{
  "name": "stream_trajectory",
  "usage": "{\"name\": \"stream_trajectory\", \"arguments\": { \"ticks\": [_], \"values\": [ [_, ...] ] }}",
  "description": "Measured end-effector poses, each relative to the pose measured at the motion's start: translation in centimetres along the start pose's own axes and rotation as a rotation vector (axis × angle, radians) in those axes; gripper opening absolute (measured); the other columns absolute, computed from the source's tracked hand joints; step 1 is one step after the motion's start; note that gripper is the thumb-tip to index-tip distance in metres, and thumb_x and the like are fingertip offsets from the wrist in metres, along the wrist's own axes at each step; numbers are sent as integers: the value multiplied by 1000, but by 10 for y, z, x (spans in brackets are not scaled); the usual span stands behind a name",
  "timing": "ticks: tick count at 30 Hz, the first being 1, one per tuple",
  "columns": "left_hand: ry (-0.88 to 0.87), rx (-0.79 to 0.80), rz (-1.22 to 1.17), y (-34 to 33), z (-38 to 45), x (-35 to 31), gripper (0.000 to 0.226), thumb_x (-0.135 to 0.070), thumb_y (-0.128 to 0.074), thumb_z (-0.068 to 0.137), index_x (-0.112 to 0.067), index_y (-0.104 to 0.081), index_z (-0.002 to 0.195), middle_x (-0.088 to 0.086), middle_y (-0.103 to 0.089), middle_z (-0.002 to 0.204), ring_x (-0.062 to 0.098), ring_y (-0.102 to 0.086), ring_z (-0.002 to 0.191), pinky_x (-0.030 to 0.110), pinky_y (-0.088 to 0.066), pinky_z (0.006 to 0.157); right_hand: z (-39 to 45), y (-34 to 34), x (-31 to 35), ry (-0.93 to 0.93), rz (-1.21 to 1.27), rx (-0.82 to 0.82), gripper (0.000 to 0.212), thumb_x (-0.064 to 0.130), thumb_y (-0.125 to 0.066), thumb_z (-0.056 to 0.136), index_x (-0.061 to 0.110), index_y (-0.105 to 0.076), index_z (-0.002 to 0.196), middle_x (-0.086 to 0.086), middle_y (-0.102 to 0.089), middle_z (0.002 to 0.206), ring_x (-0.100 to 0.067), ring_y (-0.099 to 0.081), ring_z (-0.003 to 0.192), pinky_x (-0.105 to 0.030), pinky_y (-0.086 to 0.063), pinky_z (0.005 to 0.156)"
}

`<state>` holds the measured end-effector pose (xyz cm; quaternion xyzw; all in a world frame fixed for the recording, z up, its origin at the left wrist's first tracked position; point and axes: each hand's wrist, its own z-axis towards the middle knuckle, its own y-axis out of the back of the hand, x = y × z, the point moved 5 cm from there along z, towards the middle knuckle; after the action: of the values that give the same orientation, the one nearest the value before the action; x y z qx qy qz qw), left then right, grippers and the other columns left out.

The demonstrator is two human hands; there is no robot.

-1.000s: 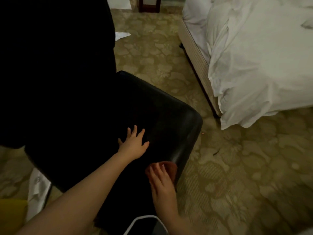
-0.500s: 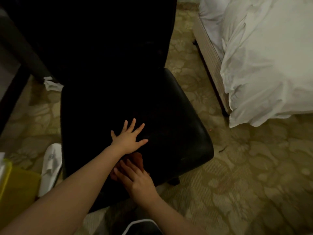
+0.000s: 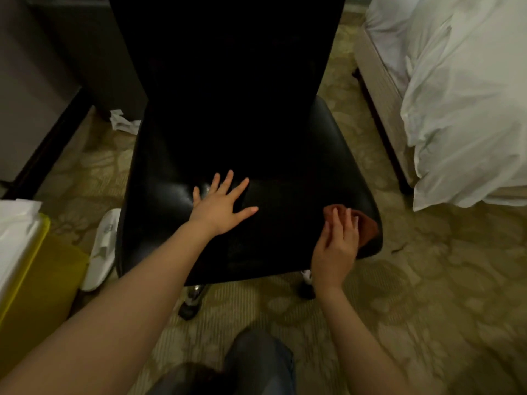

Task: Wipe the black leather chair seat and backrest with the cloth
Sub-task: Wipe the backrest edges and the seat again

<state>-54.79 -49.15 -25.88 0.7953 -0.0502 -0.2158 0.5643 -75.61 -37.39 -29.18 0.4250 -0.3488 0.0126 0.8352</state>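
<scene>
One patterned carpet (image 3: 427, 295) covered the floor, and every place below is given relative to the one black leather chair (image 3: 228, 138) standing on it. One bed (image 3: 462, 95), draped in crumpled white linen, stood to the right of the chair, well apart from its seat. One dark cabinet (image 3: 34, 89) stood to the left of the chair, beside the backrest (image 3: 225, 67). The backrest rose at the far side of the chair, too dark for surface detail. The seat (image 3: 285, 201) lay below it, its near right corner rounded and catching a dull shine. One yellow bin (image 3: 31, 275), with white material lying over its top, stood to the near left of the chair. One white slipper (image 3: 102, 249) lay between that bin and the chair's left edge, just beside the seat. One crumpled white paper (image 3: 124, 124) lay on the carpet at the chair's far left corner. Two chair casters showed under the seat's near edge, one left (image 3: 189, 306) and one right (image 3: 306, 289).

Two hands were in view, each on a bare forearm reaching toward the chair from the near side. The left hand (image 3: 221, 210) lay palm down on the middle of the seat, fingers straight and spread wide apart, gripping nothing. The right hand (image 3: 336, 246) rested at the seat's near right corner, its fingers straight and close together, pressing down on one reddish-brown cloth (image 3: 368, 226). The cloth lay flat on that corner, touching the leather, with part of it showing beyond the fingertips.
</scene>
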Motion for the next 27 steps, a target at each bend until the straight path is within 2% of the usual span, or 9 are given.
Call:
{"name": "stream_trajectory", "arguments": {
  "ticks": [2, 7, 11, 13, 16, 18, 19, 24, 27],
  "values": [
    [2, -47, 5, -4, -3, 0, 70, -62, -32, 87, -38, -3, 146, -1, 11, 157, 21, 12, 144, 55, 3, 112, -11, -15, 29, 32, 10, -7, 41, 28, -36, 95, 12, -60, 124, -10, -53, 134, -27, -41, 131, -39, -32, 106],
    [7, -131, 8, -9, -8, 3, 67, -61, -33, 88, -38, -6, 146, -2, 6, 157, 20, 8, 145, 53, 2, 113, -51, -39, 87, 392, 25, 70, 36, 29, -42, 94, 18, -62, 122, -1, -58, 130, -18, -48, 126, -36, -41, 98],
    [-18, -129, -11, -6, -21, 12, 66, -55, -35, 90, -34, -8, 147, 0, 5, 157, 19, 7, 145, 50, 2, 114, -41, -21, 53, 783, -82, 111, 37, 20, -54, 90, 20, -59, 126, -2, -55, 133, -20, -49, 125, -38, -46, 96],
    [-26, -124, -31, -6, -33, 17, 66, -51, -37, 91, -33, -7, 147, 1, 4, 157, 20, 8, 144, 50, 2, 114, -19, 1, 10, 655, -77, 70, 42, 10, -60, 88, 22, -56, 128, -2, -52, 135, -22, -46, 127, -42, -46, 97],
    [-24, -131, -45, -9, -45, 23, 66, -49, -38, 92, -33, -6, 147, 1, 5, 157, 19, 9, 144, 48, 1, 115, 0, 26, -44, 168, 25, -79, 39, 6, -59, 88, 14, -57, 126, -8, -52, 135, -27, -42, 129, -51, -43, 99],
    [-33, -135, -44, -11, -48, 23, 65, -48, -38, 92, -33, -6, 146, 1, 6, 157, 18, 10, 144, 46, 1, 115, -6, 18, -46, -58, 75, -170, 36, 7, -56, 90, 11, -56, 126, -13, -50, 136, -31, -41, 130, -53, -40, 102],
    [-38, -138, -46, -12, -49, 23, 64, -48, -37, 93, -33, -5, 146, 0, 6, 157, 18, 10, 144, 45, 2, 115, -13, 10, -33, -65, 71, -195, 37, 8, -57, 89, 10, -56, 125, -14, -51, 134, -32, -44, 128, -52, -40, 102],
    [-22, -164, -34, -13, -48, 27, 65, -49, -39, 92, -35, -5, 146, -1, 5, 157, 17, 8, 144, 45, 0, 115, -67, -27, 67, 482, 77, -46, 36, 30, -45, 89, 23, -62, 120, 2, -59, 127, -15, -50, 122, -36, -42, 98],
    [-20, -141, -55, -10, -45, 33, 67, -50, -42, 90, -37, -5, 145, -3, 3, 157, 16, 7, 144, 46, -2, 115, -41, -12, 38, 782, 5, 53, 34, 23, -49, 90, 22, -61, 121, -1, -59, 127, -18, -52, 121, -34, -40, 102]
  ]
}}
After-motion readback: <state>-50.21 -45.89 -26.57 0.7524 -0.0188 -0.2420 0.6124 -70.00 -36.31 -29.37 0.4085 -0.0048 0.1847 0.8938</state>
